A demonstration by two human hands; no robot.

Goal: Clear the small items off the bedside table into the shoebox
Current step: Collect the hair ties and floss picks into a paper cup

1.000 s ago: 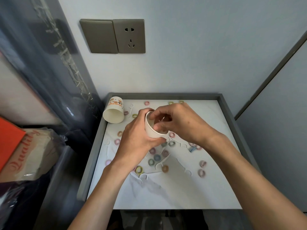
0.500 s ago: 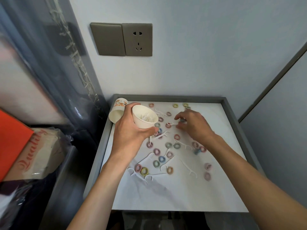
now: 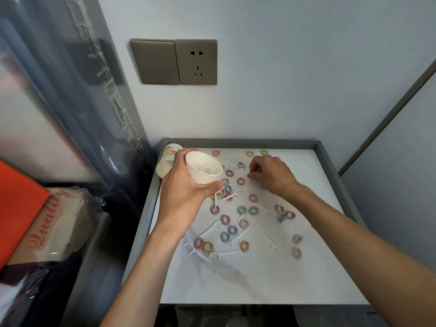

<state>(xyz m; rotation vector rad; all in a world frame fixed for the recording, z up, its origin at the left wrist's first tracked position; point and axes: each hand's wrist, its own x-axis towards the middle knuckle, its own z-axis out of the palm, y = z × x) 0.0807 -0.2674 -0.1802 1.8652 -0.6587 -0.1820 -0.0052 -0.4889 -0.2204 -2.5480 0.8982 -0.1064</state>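
The left hand (image 3: 181,197) grips the white cup (image 3: 204,169) round its wall, with several picks inside. Right of the cup, the right hand (image 3: 271,175) curls its fingertips down to the bedside table (image 3: 259,279); I cannot tell whether it pinches anything. Floss picks (image 3: 270,241) and coloured rings (image 3: 232,230) lie scattered right of and nearer than the cup. They look light, thin and flat, probably best nipped by the handle or slid up. Beyond the cup the raised rim (image 3: 236,142) would stop strays, and there is open room nearer than the cup
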